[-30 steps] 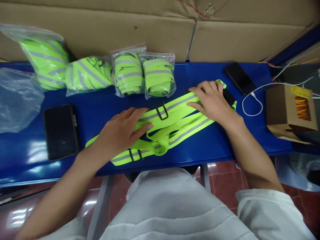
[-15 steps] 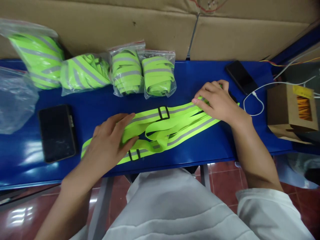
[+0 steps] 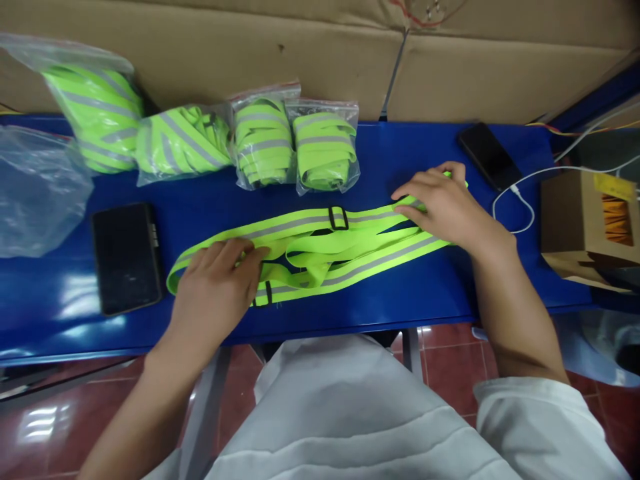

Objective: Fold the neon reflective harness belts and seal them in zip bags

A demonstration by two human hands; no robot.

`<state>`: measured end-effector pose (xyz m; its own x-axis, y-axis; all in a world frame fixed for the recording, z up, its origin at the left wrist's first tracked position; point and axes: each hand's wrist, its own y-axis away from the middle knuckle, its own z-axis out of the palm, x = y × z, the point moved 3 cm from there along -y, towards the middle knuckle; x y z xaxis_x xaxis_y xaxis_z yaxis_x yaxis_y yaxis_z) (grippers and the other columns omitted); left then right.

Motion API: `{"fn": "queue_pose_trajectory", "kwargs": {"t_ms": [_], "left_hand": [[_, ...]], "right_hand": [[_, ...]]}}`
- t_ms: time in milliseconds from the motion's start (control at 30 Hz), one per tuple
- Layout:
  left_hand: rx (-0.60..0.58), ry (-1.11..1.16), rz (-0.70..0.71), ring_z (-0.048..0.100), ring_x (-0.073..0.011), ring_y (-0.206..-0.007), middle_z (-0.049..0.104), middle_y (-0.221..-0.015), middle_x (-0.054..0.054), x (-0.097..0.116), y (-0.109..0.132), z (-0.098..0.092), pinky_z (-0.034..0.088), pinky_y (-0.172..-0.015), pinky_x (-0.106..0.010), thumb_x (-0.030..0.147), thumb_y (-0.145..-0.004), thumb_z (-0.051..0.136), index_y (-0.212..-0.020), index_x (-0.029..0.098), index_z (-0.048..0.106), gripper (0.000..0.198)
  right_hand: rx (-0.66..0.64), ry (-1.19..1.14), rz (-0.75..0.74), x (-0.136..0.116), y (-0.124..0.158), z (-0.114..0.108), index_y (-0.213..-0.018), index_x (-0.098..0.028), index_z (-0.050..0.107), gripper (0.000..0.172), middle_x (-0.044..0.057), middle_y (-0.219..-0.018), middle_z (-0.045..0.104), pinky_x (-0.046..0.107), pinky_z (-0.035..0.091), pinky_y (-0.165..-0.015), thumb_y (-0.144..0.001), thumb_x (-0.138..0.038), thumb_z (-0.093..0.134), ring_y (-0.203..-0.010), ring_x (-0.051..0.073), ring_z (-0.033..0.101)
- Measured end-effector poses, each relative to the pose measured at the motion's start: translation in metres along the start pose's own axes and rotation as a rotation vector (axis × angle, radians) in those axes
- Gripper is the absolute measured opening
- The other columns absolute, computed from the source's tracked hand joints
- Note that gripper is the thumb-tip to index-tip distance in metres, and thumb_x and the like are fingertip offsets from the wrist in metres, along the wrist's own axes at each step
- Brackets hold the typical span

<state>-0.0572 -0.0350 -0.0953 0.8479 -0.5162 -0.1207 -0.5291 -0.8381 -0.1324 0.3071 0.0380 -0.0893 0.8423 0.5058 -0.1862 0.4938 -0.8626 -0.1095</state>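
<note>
A neon yellow-green reflective strap (image 3: 380, 261) with grey stripes and black slide buckles lies stretched out in loose loops on the blue table. My left hand (image 3: 215, 280) is at its left part, fingers curled and thumb near the forefinger, closed on the webbing. At the far right end, my right hand (image 3: 440, 207) grips the upper band, with a bit of webbing showing between its fingers. The black buckle (image 3: 338, 218) sits on the upper band between my hands. Both palms face down, so the fingertips are partly hidden.
Several clear bags of rolled straps (image 3: 263, 143) line the back against cardboard (image 3: 320, 60). An empty plastic bag (image 3: 40, 193) and a black tablet-like device (image 3: 127, 259) lie left. At right are a phone (image 3: 490, 155), a white cable (image 3: 531, 212) and an open cardboard box (image 3: 570, 220).
My left hand's fingers have drawn in and closed more on the strap. The strap's left loop is more spread out and its middle folds have shifted. The view has moved slightly left.
</note>
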Motion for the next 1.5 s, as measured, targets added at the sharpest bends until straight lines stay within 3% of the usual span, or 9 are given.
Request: {"fn": "queue_pose_trajectory", "kwargs": {"t_ms": [100,267,433,667,800,900,1033,1300,1500], "left_hand": [[-0.052,-0.013,-0.056,0.067,-0.0298,-0.106,0.071,-0.12,-0.014,0.004,0.001,-0.001,0.055,-0.086,-0.04,0.022,-0.107,0.044,-0.128,0.01,0.073,0.038],[-0.163,-0.105,-0.18,0.064,-0.0424,-0.114,0.064,-0.132,-0.025,0.02,-0.004,-0.004,0.055,-0.088,-0.05,0.035,-0.109,0.039,-0.131,0.003,0.069,0.049],[-0.173,-0.064,-0.228,0.07,-0.0377,-0.105,0.07,-0.12,-0.023,0.028,-0.008,-0.004,0.055,-0.074,-0.042,0.045,-0.111,0.035,-0.151,0.007,0.053,0.058],[-0.126,0.02,-0.291,0.063,-0.0424,-0.129,0.069,-0.132,-0.02,0.021,-0.014,-0.019,0.049,-0.106,-0.06,0.039,-0.109,0.038,-0.155,0.017,0.052,0.053],[-0.023,0.198,-0.129,0.042,-0.0394,-0.154,0.045,-0.164,-0.019,0.009,-0.045,-0.01,0.036,-0.127,-0.058,0.043,-0.108,0.045,-0.158,0.013,0.046,0.059],[-0.141,0.306,-0.005,0.056,-0.0363,-0.142,0.058,-0.151,-0.019,-0.004,-0.067,0.009,0.041,-0.123,-0.058,0.036,-0.106,0.049,-0.165,0.01,0.031,0.067],[-0.195,0.3,0.067,0.062,-0.0329,-0.128,0.06,-0.142,-0.015,-0.012,-0.074,0.018,0.051,-0.111,-0.051,0.029,-0.105,0.044,-0.163,0.019,0.037,0.058],[-0.195,0.267,0.12,0.059,-0.0308,-0.123,0.058,-0.137,-0.017,-0.008,-0.073,0.015,0.05,-0.113,-0.046,0.027,-0.103,0.045,-0.142,0.011,0.059,0.045],[-0.18,0.13,0.136,0.062,-0.0293,-0.118,0.067,-0.134,-0.013,-0.004,-0.079,0.009,0.051,-0.105,-0.044,0.018,-0.102,0.038,-0.131,0.014,0.063,0.039]], "right_hand": [[0.025,0.079,0.028,-0.005,-0.001,0.009,-0.116,-0.021,0.073,0.027,0.011,-0.11,0.072,0.056,0.031,-0.109,-0.104,-0.024,0.048,-0.105,0.031,0.061],[0.049,0.156,0.029,-0.017,-0.004,0.014,-0.116,-0.018,0.075,0.039,0.013,-0.102,0.067,0.054,0.037,-0.105,-0.102,-0.01,0.039,-0.102,0.03,0.057],[0.003,0.052,-0.02,-0.018,-0.005,0.012,-0.126,-0.013,0.072,0.051,0.017,-0.115,0.065,0.047,0.044,-0.097,-0.095,0.0,0.034,-0.105,0.031,0.057],[-0.027,-0.031,-0.017,-0.008,-0.004,0.019,-0.136,-0.015,0.067,0.061,0.016,-0.124,0.064,0.047,0.041,-0.094,-0.085,0.003,0.039,-0.109,0.032,0.055],[-0.035,-0.055,-0.039,-0.003,-0.006,0.022,-0.135,-0.014,0.069,0.06,0.016,-0.127,0.065,0.045,0.04,-0.091,-0.086,0.003,0.039,-0.109,0.032,0.054],[-0.03,-0.063,-0.037,0.0,-0.007,0.023,-0.134,-0.015,0.069,0.061,0.016,-0.125,0.066,0.044,0.04,-0.09,-0.083,0.003,0.04,-0.108,0.031,0.054],[-0.027,-0.068,-0.012,0.001,-0.006,0.024,-0.133,-0.02,0.068,0.063,0.014,-0.125,0.066,0.044,0.039,-0.091,-0.081,0.003,0.041,-0.109,0.031,0.054],[-0.042,-0.062,0.009,0.0,-0.006,0.023,-0.133,-0.021,0.068,0.062,0.014,-0.127,0.065,0.045,0.039,-0.091,-0.083,0.003,0.039,-0.11,0.032,0.054],[-0.03,-0.08,0.012,0.0,-0.006,0.024,-0.133,-0.021,0.067,0.055,0.014,-0.125,0.066,0.044,0.04,-0.093,-0.09,-0.002,0.038,-0.109,0.031,0.054]]}}
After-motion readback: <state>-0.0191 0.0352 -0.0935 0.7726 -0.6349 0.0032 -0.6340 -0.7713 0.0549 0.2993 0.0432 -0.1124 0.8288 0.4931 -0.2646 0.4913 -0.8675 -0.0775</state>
